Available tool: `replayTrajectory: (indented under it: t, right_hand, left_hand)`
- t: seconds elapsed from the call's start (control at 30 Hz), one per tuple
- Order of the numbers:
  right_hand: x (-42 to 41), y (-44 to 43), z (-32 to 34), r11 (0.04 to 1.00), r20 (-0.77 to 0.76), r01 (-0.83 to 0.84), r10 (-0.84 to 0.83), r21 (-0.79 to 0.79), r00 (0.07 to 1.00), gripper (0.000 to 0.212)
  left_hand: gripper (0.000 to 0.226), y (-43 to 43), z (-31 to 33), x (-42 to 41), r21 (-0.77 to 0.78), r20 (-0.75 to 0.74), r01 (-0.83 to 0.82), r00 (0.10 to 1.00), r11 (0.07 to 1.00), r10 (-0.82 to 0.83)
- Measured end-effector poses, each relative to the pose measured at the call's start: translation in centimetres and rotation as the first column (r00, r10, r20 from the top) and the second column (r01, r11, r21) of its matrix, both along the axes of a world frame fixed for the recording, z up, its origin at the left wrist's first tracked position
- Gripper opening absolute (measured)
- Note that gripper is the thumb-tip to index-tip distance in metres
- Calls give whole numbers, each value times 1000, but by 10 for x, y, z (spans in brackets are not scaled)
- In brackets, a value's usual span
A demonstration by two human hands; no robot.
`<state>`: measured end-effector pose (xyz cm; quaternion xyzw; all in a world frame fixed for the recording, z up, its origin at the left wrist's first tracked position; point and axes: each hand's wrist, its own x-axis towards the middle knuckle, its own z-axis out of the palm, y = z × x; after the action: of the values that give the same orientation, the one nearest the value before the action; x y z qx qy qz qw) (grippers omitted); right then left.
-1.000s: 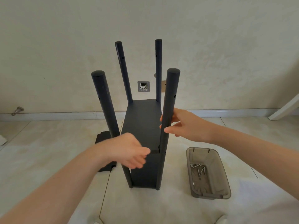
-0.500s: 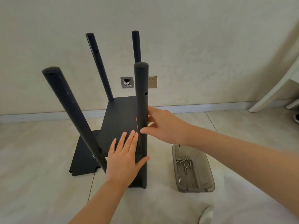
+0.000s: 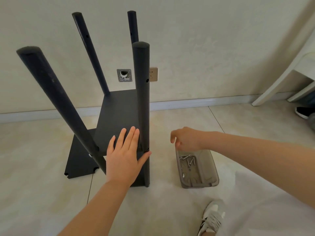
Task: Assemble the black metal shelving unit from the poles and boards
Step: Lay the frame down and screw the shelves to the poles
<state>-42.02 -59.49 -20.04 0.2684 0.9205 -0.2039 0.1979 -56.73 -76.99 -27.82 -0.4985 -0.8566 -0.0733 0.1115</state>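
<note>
Your left grip (image 3: 125,155) lies flat, fingers straight, on the black shelf board (image 3: 117,116) of the black metal four-pole unit (image 3: 141,99) on the tiled floor (image 3: 34,167). Your right grip (image 3: 187,139) hovers loosely curled, empty, above the grey plastic screw tray (image 3: 199,184).

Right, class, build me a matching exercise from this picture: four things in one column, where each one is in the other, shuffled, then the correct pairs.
Things
1. left hand
2. right hand
3. screws
4. spare board

Places
A. lying in the tray
B. flat on the shelf board, fingers straight
C. lying on the floor, left of the unit
D. in the air over the tray's far end

Pairs: 1-B, 2-D, 3-A, 4-C
</note>
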Motion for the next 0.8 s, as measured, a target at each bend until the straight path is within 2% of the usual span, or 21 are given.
replayTrajectory:
  t: [0.13,0.27,0.37,0.47,0.63,0.8]
  right_hand:
    - [2,12,-41,995,259,-3,-23,97,966,29]
    - [7,13,-99,960,183,280,-273,-16,945,25]
    - [22,-1,-152,885,165,448,-426,-125,889,33]
    - [37,-19,-192,813,172,561,-537,-154,826,50]
    - [41,-31,-214,824,135,553,-538,-123,832,47]
    - [32,-40,-215,845,170,503,-477,-184,863,50]
  left_hand:
    - [82,1,0,0,-1,8,1,1000,1000,-1]
    - [78,0,-3,-1,13,-24,-3,1000,1000,3]
    - [78,0,-4,-1,25,-57,7,998,1000,-6]
    - [77,-1,-4,-1,30,-85,8,996,1000,-5]
    - [78,0,-2,0,19,-102,5,995,1000,-3]
    - [80,-1,1,1,25,-108,3,994,1000,0]
